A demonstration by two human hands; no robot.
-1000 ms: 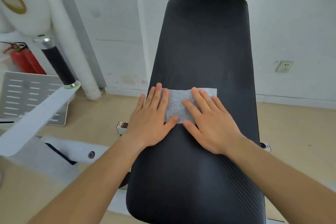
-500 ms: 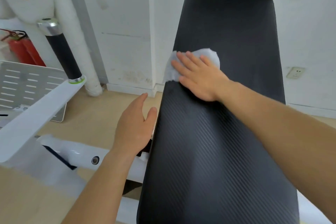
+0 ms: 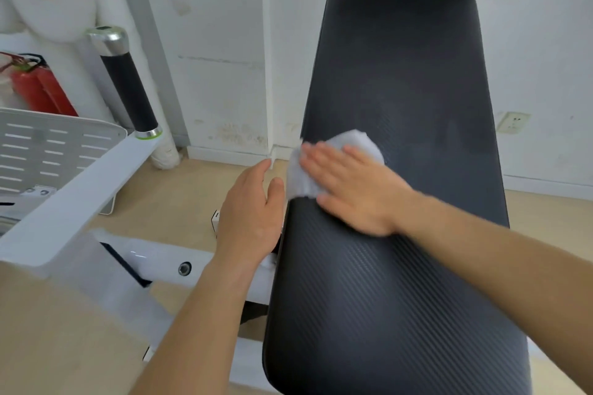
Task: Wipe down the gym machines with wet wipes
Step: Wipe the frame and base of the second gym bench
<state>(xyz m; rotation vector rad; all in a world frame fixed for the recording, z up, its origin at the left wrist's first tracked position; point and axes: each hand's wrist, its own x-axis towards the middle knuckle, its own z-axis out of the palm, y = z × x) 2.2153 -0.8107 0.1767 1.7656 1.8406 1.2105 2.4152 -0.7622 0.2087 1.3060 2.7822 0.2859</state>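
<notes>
A long black padded bench [image 3: 394, 83] runs away from me toward the wall. A crumpled white wet wipe [image 3: 300, 178] lies at the pad's left edge, about halfway along. My right hand [image 3: 353, 189] is flat on top of it, fingers spread, pressing it onto the pad. My left hand [image 3: 250, 218] hovers just beside the pad's left edge, fingers loosely apart, holding nothing; whether it touches the pad I cannot tell.
A white machine arm [image 3: 73, 196] with a black, chrome-capped handle [image 3: 128, 86] stands at the left. Behind it are a perforated white plate [image 3: 48, 151] and a red fire extinguisher [image 3: 38, 90]. White frame tubes [image 3: 154, 260] lie low beside the bench. A wall socket [image 3: 512, 122] is at the right.
My left hand came off the wipe and went to the bench's left side. My right hand pushed the wipe up the pad, bunching it, then drew it back down along the left edge.
</notes>
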